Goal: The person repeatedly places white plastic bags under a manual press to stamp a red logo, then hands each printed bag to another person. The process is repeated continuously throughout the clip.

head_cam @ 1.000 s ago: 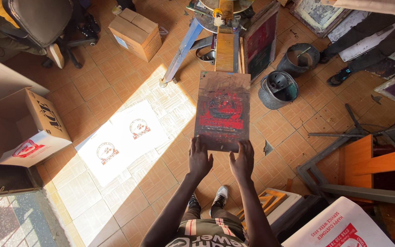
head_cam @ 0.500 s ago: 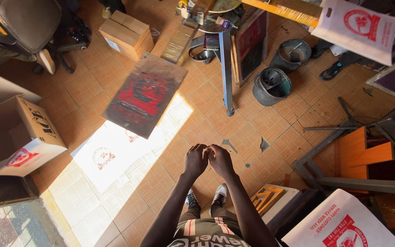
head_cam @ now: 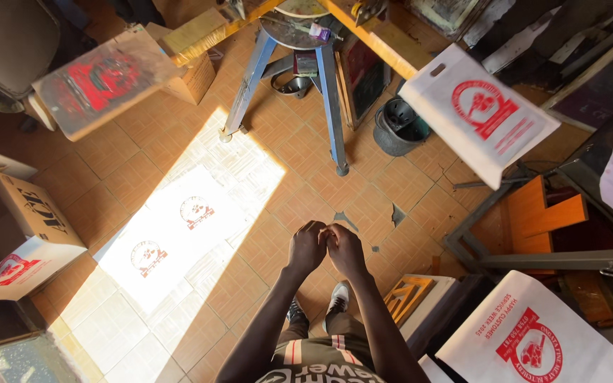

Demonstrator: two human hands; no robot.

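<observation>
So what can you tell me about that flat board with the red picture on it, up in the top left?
The board is a flat rectangle, pale brown like wood or card, with a smudged red print across its face. It sits tilted at the upper left, over the tiled floor, beside a cardboard box. It looks blurred. Neither hand touches it; what supports it cannot be seen.

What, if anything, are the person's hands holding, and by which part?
Nothing can be made out in them: the left hand and right hand meet fingertip to fingertip above the tiled floor. Anything tiny pinched between them cannot be told.
</observation>
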